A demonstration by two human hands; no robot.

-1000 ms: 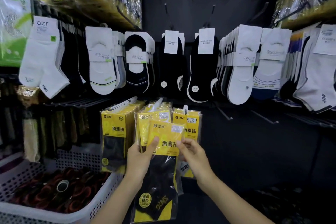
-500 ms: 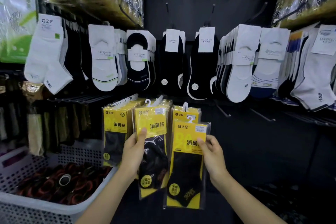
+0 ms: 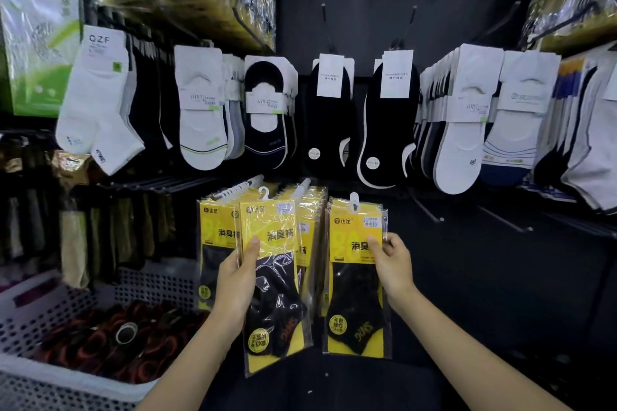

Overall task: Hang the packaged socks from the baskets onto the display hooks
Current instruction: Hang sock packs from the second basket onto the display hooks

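While in right hand [image 3: 394, 265], 消臭袜 pack [image 3: 354, 307]

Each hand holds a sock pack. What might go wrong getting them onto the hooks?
The left hand holds its tilted pack by one side, so the small white hanger may miss the crowded hook. The right hand only pinches the other pack at its edge; it could slip.

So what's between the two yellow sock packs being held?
The head view shows a hung stack of yellow sock packs in that gap, behind the left pack and right pack.
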